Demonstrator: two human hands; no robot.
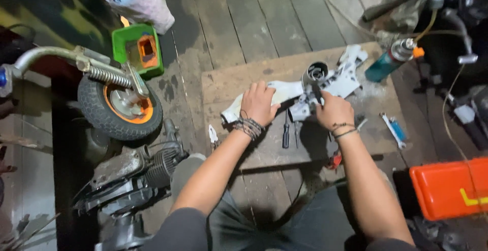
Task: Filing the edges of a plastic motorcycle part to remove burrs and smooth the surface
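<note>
Forearms reaching out from your lap, you're working on the wooden board point(229, 86) on the floor. Your left hand point(258, 103) is pressing flat on the white plastic housing point(335, 81), fingers spread, while your right hand point(333, 110) is gripping a dark tool point(316, 92) at its metal cylinder point(317, 71). It's looking stiff, light, awkwardly shaped; hold the broad flat panel. Screwdrivers point(286, 131) are lying just beside.

Left hand point(259, 103) covers the middle of the white plastic casing point(290, 92) on the wooden board point(229, 83); the grip beneath is hidden. Right hand point(334, 110) conceals the handle of a dark tool, so its kind cannot be told. Orange plastic case point(447, 186), near the board's right corner, is cut by the right edge. Small red object point(334, 160) at the board's near edge lies half behind the forearm.
</note>
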